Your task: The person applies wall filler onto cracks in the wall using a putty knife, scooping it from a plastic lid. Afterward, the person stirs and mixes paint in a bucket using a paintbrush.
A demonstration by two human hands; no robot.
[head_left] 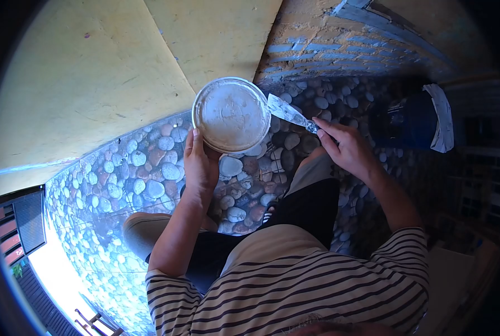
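Note:
A round, shallow whitish lid or dish [231, 115] with smeared residue on its face is held up in front of me. My left hand [201, 162] grips its lower left rim, thumb on the near face and fingers behind. On the other side, my right hand [345, 147] is closed round the handle of a putty knife [288, 112] whose blade is coated with white material. The blade's tip points left and lies at or very near the right edge of the lid; whether they touch is unclear.
Yellow wall panels [93, 73] rise at the upper left, beside a brick wall [339, 53] with bluish-white patches. A dark blue bucket [401, 120] with a white item over its rim stands at right on the pebble-patterned floor [149, 162]. My knees are bent below.

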